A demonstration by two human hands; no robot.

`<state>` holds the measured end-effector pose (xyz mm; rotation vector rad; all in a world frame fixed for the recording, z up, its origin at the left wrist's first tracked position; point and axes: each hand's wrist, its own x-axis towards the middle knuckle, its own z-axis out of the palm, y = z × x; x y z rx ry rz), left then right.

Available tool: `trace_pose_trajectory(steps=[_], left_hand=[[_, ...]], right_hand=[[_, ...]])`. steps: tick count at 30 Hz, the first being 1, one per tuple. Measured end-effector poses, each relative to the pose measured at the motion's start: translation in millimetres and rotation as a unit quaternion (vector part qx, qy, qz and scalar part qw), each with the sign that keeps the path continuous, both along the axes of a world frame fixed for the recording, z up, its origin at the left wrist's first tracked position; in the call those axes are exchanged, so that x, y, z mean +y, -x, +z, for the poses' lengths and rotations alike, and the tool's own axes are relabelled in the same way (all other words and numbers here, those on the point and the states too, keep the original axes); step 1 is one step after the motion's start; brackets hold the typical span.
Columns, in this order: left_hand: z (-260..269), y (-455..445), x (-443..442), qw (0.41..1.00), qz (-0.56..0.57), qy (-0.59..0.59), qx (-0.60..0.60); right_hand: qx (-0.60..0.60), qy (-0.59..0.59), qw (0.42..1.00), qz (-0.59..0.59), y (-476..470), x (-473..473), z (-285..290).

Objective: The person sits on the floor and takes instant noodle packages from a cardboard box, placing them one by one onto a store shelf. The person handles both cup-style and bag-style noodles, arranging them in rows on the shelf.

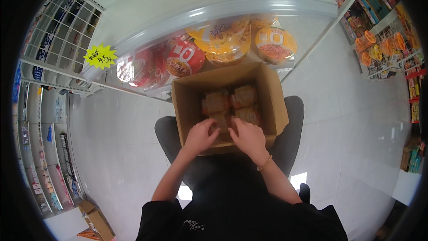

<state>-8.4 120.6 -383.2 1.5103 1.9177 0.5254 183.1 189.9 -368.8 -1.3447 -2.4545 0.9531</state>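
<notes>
An open cardboard box (185, 110) sits over my lap. Inside it several packages in clear wrap (244, 97) lie in two rows; their print is blurred. My left hand (202, 136) reaches over the near side of the box, thumb and fingers apart and curved toward the nearest packages. Beside it, my right hand (248, 136) has a similar shape, with a beaded bracelet (264, 163) at its wrist. Nothing shows between the fingers of either hand. Whether any fingertip touches a package is hard to tell.
Just beyond the box, a shelf with a clear front rail (227, 8) holds red (185, 58), yellow (223, 45) and orange (276, 44) instant noodle bowls. A yellow price tag (100, 56) hangs at its left. Stocked racks (43, 160) line the left; a flattened carton (97, 219) lies below them.
</notes>
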Motion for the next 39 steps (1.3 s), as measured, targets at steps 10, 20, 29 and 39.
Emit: trace_pose_trajectory(steps=[10, 20, 29, 39], left_hand=[[-140.5, 38.2, 92.9, 0.906, -0.208, 0.243, 0.278], [-202.5, 26.1, 85.0, 0.886, -0.235, 0.286, 0.28], [-20.8, -1.5, 112.3, 0.954, -0.199, 0.175, 0.139], [261.3, 63.5, 164.2, 0.857, 0.003, -0.489, 0.164]], right_hand=[[-0.009, 0.003, 0.999, 0.051, -5.7, -7.9, -6.9], [0.022, -0.046, 0.998, 0.048, -12.0, -11.9, -11.8], [0.018, -0.04, 0.998, 0.05, -7.7, -9.7, -7.0], [0.013, -0.048, 0.997, 0.052, -6.9, -2.9, 1.8]])
